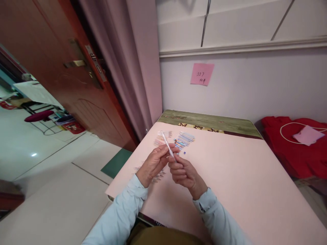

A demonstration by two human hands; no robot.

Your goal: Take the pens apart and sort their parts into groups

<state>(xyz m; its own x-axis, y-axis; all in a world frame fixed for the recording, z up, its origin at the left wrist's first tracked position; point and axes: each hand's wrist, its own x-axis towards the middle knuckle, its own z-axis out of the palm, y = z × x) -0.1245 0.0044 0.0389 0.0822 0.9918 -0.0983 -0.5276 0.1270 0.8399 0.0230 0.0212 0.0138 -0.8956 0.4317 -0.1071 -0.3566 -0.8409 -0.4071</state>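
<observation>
A slim, pale, whitish pen [167,143] is held up at a slant over the table, its upper end pointing away to the left. My left hand [154,163] pinches it along the middle between thumb and fingers. My right hand [185,172] is closed around its lower end, with the fingers curled. Beyond the hands lies a group of blue pens [187,137], and beside it a group of pinkish pens [158,140]. More pens [160,176] lie partly hidden behind my left hand and wrist. A small dark blue piece [184,153] rests near the blue group.
A pale pink sheet [230,177] covers the table, leaving a green wood-patterned strip [209,119] at the back. A pink note [202,74] sticks to the wall. Red cloth [288,149] lies at the right. An open brown door [76,85] and curtain [127,58] stand at the left.
</observation>
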